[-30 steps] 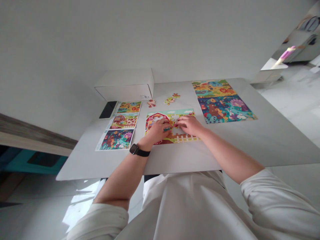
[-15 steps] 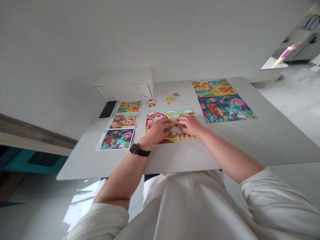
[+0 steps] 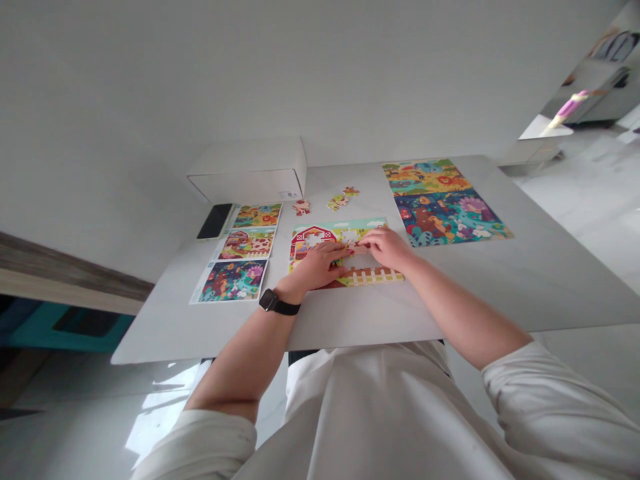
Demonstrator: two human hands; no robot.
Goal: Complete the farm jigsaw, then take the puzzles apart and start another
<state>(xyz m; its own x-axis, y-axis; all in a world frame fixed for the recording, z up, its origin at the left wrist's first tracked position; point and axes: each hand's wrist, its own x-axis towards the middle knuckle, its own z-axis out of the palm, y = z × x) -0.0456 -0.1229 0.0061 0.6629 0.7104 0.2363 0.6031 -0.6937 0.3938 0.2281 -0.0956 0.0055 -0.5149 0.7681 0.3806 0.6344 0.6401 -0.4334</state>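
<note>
My left hand point(image 3: 317, 265) lies on a partly assembled farm jigsaw puzzle point(image 3: 370, 275), its fingers reaching across the pieces beside the red barn. My right hand point(image 3: 386, 247) is at the puzzle's upper right, its fingertips pinching a small jigsaw piece point(image 3: 357, 248). A pale gap remains in the picture under and between my hands. A black watch point(image 3: 276, 302) circles my left wrist. Loose pieces point(image 3: 339, 202) lie beyond the puzzle, out of reach of my fingers.
Several picture cards point(image 3: 247, 244) line the left of the white table point(image 3: 210, 327). A large finished animal puzzle point(image 3: 440, 203) lies at the right. Behind stand a white box point(image 3: 247, 175) and a black phone point(image 3: 215, 221).
My hands have drawn slightly apart, showing more of the fence row. The teal bit under my left fingers no longer shows.
</note>
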